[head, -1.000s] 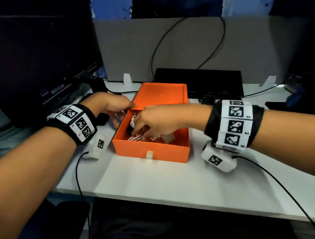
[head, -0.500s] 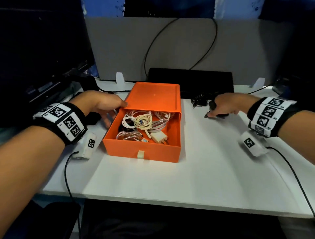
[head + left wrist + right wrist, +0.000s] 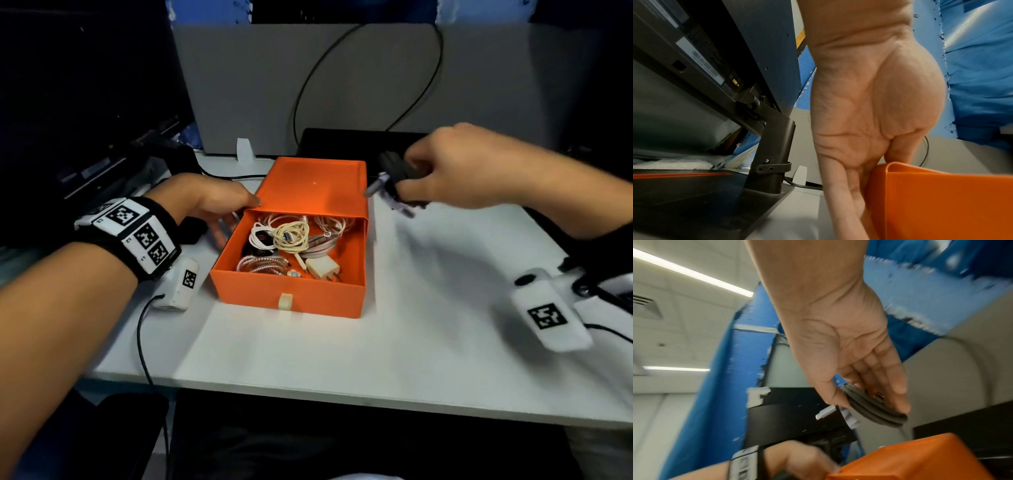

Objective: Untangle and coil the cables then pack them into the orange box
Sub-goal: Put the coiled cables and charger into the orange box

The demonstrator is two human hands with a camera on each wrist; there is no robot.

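The right hand (image 3: 469, 168) is pinching a small coil of dark grey rubbery cable (image 3: 873, 405) between thumb and curled fingers, holding it in the air just right of the far end of the orange cardboard drawer-style box (image 3: 291, 298). A silvery plug (image 3: 825, 414) is sticking out of the coil toward the left. The coil is looking light and springy, likely to loosen if the pinch slackens, so gripping across all the loops at once seems the safest hold; the plug end probably should not carry the load.

The left hand (image 3: 212, 202) is steadying the box at its far left corner, thumb lying on the orange sleeve top and straight fingers pressing along the left wall. The open tray is sitting on the white table (image 3: 428, 342) and is holding several coiled cables: a cream one (image 3: 291, 236), white ones (image 3: 329, 226), a braided silvery-pink one (image 3: 263, 265) and a white wall charger (image 3: 322, 267). Room is remaining near the right wall, judging by the bare orange floor there.
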